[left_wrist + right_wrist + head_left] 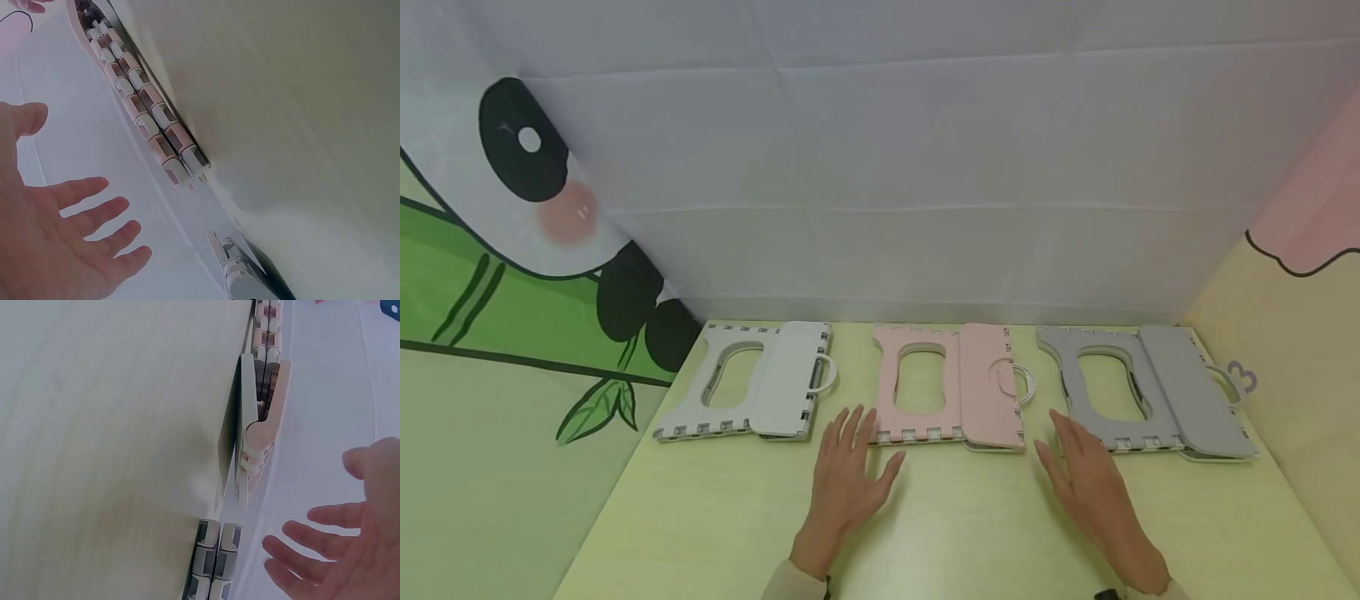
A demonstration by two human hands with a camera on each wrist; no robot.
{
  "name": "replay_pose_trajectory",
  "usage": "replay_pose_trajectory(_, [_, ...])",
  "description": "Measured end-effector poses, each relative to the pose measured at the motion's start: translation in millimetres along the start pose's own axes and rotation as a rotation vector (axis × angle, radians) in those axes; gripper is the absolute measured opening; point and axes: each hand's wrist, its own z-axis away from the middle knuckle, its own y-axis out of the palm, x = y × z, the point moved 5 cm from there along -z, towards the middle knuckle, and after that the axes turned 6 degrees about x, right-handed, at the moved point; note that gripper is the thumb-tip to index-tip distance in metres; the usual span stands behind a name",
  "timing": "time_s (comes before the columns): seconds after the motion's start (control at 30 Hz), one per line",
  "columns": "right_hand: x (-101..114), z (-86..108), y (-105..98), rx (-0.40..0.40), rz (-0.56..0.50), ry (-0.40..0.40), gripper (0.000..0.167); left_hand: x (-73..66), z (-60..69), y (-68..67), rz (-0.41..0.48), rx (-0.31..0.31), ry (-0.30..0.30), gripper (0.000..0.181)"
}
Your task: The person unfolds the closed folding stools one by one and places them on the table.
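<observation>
Three folded plastic step stools lie flat in a row: a white stool [790, 379] at left, a pink stool [987, 383] in the middle, a grey stool [1191, 387] at right. Each has a large opening and a loop handle on its right side. My left hand [844, 492], fingers spread, is by the pink stool's front left corner. Between the pink and grey stools is my right hand [1088, 492], nearest the grey stool's front left corner. In the wrist views, both the left hand [56, 240] and the right hand [356, 544] hold nothing.
The stools lie along the back of a pale yellow table [955, 525]. A white cloth wall [910, 167] rises right behind them. Printed cartoon panels stand at the left and right sides. A small heart-shaped purple piece [1242, 377] sits at the grey stool's handle.
</observation>
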Motion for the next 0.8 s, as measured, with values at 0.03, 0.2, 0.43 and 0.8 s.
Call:
replay_pose_trajectory(0.03, [-0.3, -0.8, -0.4, -0.022, 0.000, -0.011, 0.053, -0.5, -0.8, 0.5, 0.009, -0.010, 0.003, 0.070])
replay_pose_trajectory(0.2, [-1.7, -3.8, -0.1, -0.082, -0.002, -0.043, 0.049, -3.8, -4.3, 4.3, 0.026, -0.038, 0.037, 0.066])
replay_pose_trajectory(0.43, [-3.2, -9.9, 1.0, -0.081, -0.038, 0.002, 0.045, -8.7, -10.3, 7.9, 0.035, -0.054, 0.073, 0.062])
replay_pose_trajectory(0.8, [-9.7, -20.9, 3.4, -0.080, -0.084, 0.084, 0.039, -14.1, -21.9, 13.6, 0.072, -0.082, 0.087, 0.053])
